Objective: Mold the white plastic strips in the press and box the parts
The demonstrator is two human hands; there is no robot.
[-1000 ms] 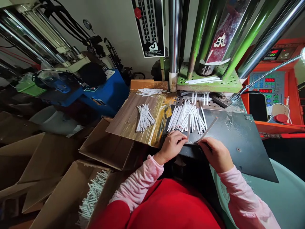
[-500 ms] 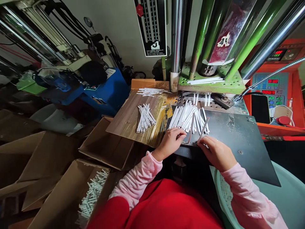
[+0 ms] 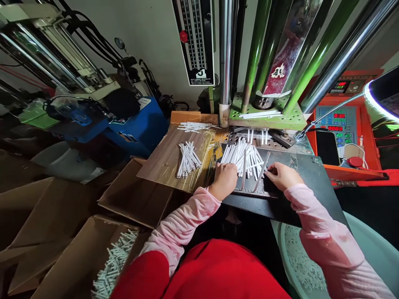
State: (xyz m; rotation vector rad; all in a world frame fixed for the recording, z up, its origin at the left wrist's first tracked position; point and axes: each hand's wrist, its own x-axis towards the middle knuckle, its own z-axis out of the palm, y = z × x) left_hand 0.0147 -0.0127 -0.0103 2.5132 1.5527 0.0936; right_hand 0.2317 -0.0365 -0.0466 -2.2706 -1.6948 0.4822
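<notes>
Two bare hands in pink sleeves work at a dark metal plate (image 3: 311,182) at the centre of the frame, below the green columns of a press (image 3: 264,50). At centre, the left hand (image 3: 227,179) rests knuckles-up on the near left edge of a heap of white sticks (image 3: 241,154), its fingers curled down among the stick ends; whether they pinch any one stick cannot be told. Just right of it, the right hand (image 3: 282,175) reaches in from the lower right, its fingertips closed on the upper end of a grey metal strip (image 3: 261,172) that slants across the near edge of the heap. A second grey strip (image 3: 243,170) lies nearly upright between the two hands, touching the white sticks.

Left of centre, a smaller bundle of white sticks (image 3: 187,158) lies on a wood-grain board (image 3: 165,162) wrapped in shiny film. More white sticks fill a cardboard box (image 3: 77,257) at the lower left. An orange control panel (image 3: 339,120) with red digits and a dark phone (image 3: 327,147) stand at the right edge, under a lit lamp (image 3: 383,93) on a flexible neck. A pale green tub (image 3: 368,245) sits at the lower right.
</notes>
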